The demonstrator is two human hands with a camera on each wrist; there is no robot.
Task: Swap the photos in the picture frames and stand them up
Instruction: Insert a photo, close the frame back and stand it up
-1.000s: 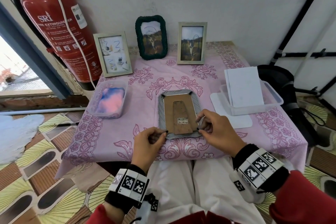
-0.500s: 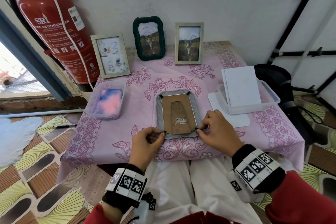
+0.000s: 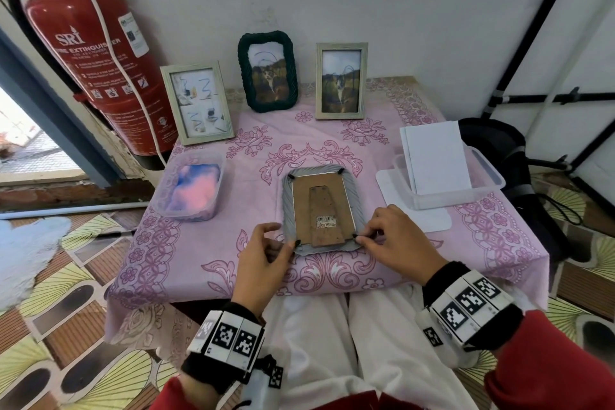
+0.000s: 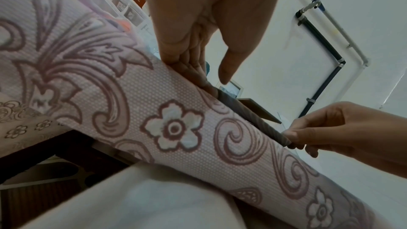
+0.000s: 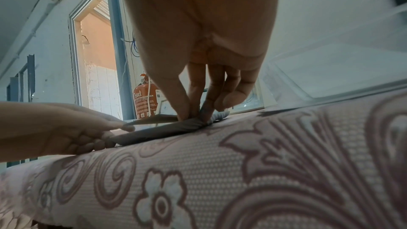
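Observation:
A grey picture frame [image 3: 289, 206] lies face down near the table's front edge, its brown backing board and folded stand [image 3: 324, 210] facing up. My left hand [image 3: 283, 240] is at its near left corner: the fingers lie fairly straight against the frame's edge [image 4: 253, 119] and the thumb is held clear of it. My right hand [image 3: 361, 237] pinches the near right corner, thumb and forefinger meeting on the frame [image 5: 167, 130] at a small black tab. Three more frames stand at the back: a pale one with sketches [image 3: 198, 103], a dark green one [image 3: 268, 71] and a pale one with a cat photo [image 3: 341, 80].
A clear tub [image 3: 193, 190] with something pink and blue in it sits left of the grey frame. Another clear tub [image 3: 482, 173] with white sheets stands to its right. A red fire extinguisher [image 3: 90, 53] hangs beside the table's far left corner. The pink cloth [image 3: 332, 273] drops over the front edge.
My right hand has slid down from the frame's right side to its near right corner. The left thumb has lifted off the near left corner.

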